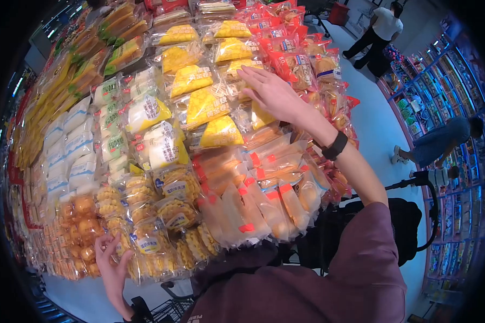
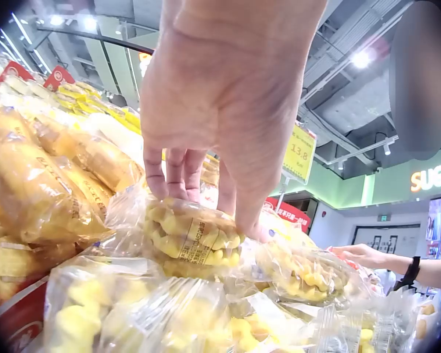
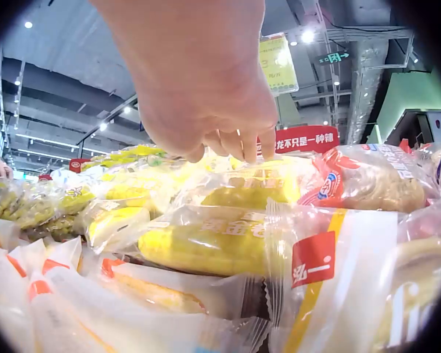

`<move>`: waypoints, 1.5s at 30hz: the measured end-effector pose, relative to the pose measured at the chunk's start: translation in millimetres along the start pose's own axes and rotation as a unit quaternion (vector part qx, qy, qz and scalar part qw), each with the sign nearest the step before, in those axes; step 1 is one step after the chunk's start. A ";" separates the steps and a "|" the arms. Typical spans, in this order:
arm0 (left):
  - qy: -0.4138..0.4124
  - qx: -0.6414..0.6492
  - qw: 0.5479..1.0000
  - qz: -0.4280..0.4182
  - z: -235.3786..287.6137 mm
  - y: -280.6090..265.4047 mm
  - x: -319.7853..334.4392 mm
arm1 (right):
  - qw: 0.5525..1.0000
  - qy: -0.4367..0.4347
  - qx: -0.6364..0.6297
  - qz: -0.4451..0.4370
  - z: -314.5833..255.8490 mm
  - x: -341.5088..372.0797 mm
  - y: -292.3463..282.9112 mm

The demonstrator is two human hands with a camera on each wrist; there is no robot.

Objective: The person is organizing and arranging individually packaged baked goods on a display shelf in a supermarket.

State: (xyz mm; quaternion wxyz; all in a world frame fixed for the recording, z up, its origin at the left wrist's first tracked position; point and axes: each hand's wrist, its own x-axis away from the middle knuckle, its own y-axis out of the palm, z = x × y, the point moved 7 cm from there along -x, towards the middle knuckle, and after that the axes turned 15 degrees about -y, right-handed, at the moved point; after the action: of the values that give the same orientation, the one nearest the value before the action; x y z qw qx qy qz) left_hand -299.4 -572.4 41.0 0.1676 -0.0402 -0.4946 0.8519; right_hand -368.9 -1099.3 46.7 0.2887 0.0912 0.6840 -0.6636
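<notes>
At the lower left of the head view, my left hand [image 1: 111,265] is over the front of a bakery display. The left wrist view shows its fingers and thumb bent down around a clear-wrapped waffle pack [image 2: 193,239], which lies among other waffle packs [image 2: 298,272]. My right hand [image 1: 277,97] reaches across the display, fingers extended over yellow-wrapped rolls [image 1: 241,65]. In the right wrist view, the fingertips of the right hand [image 3: 206,95] come down at the top of a yellow-wrapped roll [image 3: 253,187], with nothing gripped.
Long buns in clear wrap [image 1: 245,207] lie below my right arm, with red-wrapped breads [image 1: 293,67] beyond. Round golden pastries [image 1: 86,229] sit beside my left hand. A black-handled cart [image 1: 407,226] stands at right. Two people, one in a white top [image 1: 388,24], are in the aisle.
</notes>
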 end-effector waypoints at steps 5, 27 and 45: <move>0.033 0.011 0.999 0.015 -4.4 2.2 1.2 | 0.982 0.181 -0.038 0.033 39.8 58.4 -83.0; 0.023 -0.018 0.999 0.023 -2.1 0.8 -0.8 | 0.968 0.247 0.021 -0.027 6.1 162.6 -24.9; 0.033 -0.013 0.999 0.022 -8.5 1.7 -0.8 | 0.938 0.340 -0.026 0.062 18.0 176.9 -47.7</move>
State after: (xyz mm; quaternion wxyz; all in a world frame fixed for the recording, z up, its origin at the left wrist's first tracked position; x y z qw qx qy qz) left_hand -297.1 -566.4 35.2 0.1641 -0.0817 -0.4991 0.8469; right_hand -532.6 -1167.2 -2.9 0.0824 0.3462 0.7511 -0.5561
